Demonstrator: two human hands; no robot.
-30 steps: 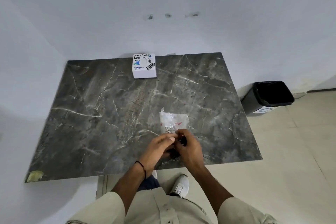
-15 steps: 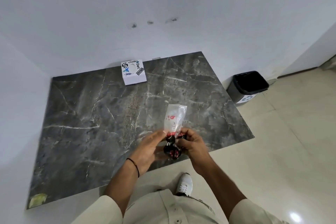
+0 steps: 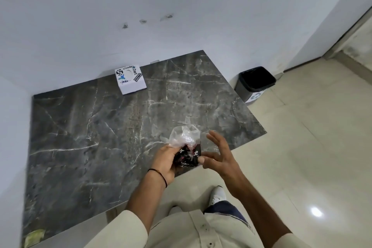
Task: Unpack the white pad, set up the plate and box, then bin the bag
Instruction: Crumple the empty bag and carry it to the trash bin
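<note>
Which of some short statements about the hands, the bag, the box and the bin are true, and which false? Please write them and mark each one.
1. The left hand holds the crumpled clear and black plastic bag. True.
2. The right hand is closed in a fist. False: its fingers are spread open, beside the bag.
3. The white cardboard box with stickers stands at the far edge of the dark marble table. True.
4. The black waste bin stands on the table. False: it stands on the floor, at the table's right.
</note>
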